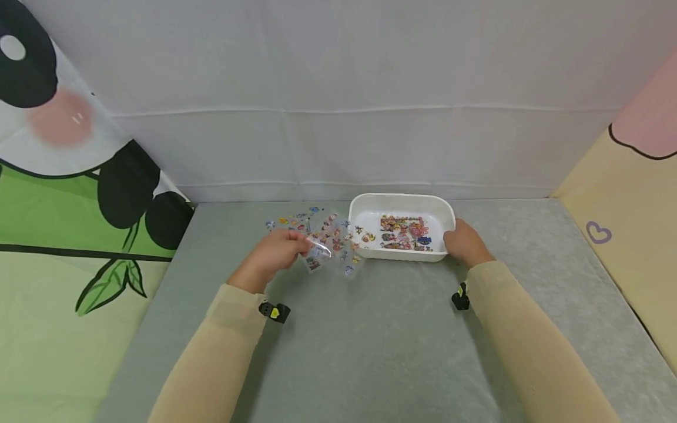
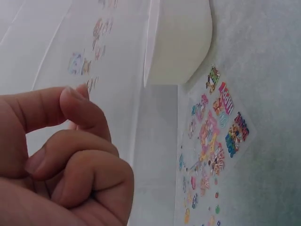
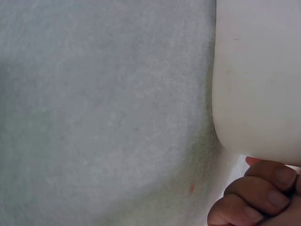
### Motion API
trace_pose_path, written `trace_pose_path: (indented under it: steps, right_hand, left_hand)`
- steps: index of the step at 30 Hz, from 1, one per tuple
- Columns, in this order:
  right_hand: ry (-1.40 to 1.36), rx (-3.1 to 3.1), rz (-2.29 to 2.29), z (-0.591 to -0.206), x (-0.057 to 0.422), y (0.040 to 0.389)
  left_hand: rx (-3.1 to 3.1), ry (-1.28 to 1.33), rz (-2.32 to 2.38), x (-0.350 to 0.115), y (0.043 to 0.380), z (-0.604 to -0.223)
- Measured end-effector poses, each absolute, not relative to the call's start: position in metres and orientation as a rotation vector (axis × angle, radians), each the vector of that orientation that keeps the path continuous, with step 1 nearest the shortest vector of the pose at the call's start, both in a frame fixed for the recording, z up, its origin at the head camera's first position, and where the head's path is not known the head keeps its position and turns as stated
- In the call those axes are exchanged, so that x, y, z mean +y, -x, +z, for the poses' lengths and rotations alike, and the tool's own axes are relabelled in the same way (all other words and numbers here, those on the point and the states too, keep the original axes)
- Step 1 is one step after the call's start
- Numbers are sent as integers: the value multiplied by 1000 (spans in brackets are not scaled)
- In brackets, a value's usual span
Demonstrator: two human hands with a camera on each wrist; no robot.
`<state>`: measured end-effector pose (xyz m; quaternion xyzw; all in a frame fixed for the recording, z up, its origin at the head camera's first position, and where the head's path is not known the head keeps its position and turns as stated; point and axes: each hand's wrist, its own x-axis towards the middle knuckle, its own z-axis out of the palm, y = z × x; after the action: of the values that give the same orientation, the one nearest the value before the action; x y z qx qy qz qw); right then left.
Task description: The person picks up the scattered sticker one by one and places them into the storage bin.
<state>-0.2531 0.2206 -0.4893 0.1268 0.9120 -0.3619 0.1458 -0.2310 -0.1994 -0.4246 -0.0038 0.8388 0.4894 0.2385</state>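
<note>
The work looks part done. Some bright picture sheets (image 1: 406,232) are in the white tray (image 1: 396,255) already, and one clear sheet (image 1: 320,249) is up in the left hand (image 1: 277,252). More loose sheets (image 2: 207,136) lie on the grey table (image 1: 402,341), just beside the left end of the tray, so I think there is more to do. I cannot tell how many are left, because they are see-through and their little pictures overlap.

The white tray is a low, long box with round corners and no lid. It sits near the white cloth (image 1: 338,153) at the back. Inside it, the picture sheets make a pink, red and blue patch, from the middle over to the right side. A few small pictures show at its left end too, but I cannot tell if those are in the tray or on the clear sheet in front of it.

The left hand pinches the clear sheet by its edge, thumb and first finger close together, and the other fingers curl in. The sheet sticks out toward the tray, and I cannot tell if it touches. The right hand (image 1: 468,244) holds the right end of the tray with bent fingers
</note>
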Motion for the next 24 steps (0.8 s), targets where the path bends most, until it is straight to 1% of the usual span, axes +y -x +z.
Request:
trace_pose_path:
  steps: [7, 14, 24]
  right_hand:
    - [-381, 2615, -1036, -489, 220, 254]
    - [-365, 2633, -1030, -488, 219, 253]
    - [-373, 2621, -1042, -488, 220, 253]
  left_hand:
    - [2335, 74, 1426, -192, 231, -427]
    - [2408, 102, 1410, -181, 234, -431]
    - [2483, 148, 1437, -154, 238, -446]
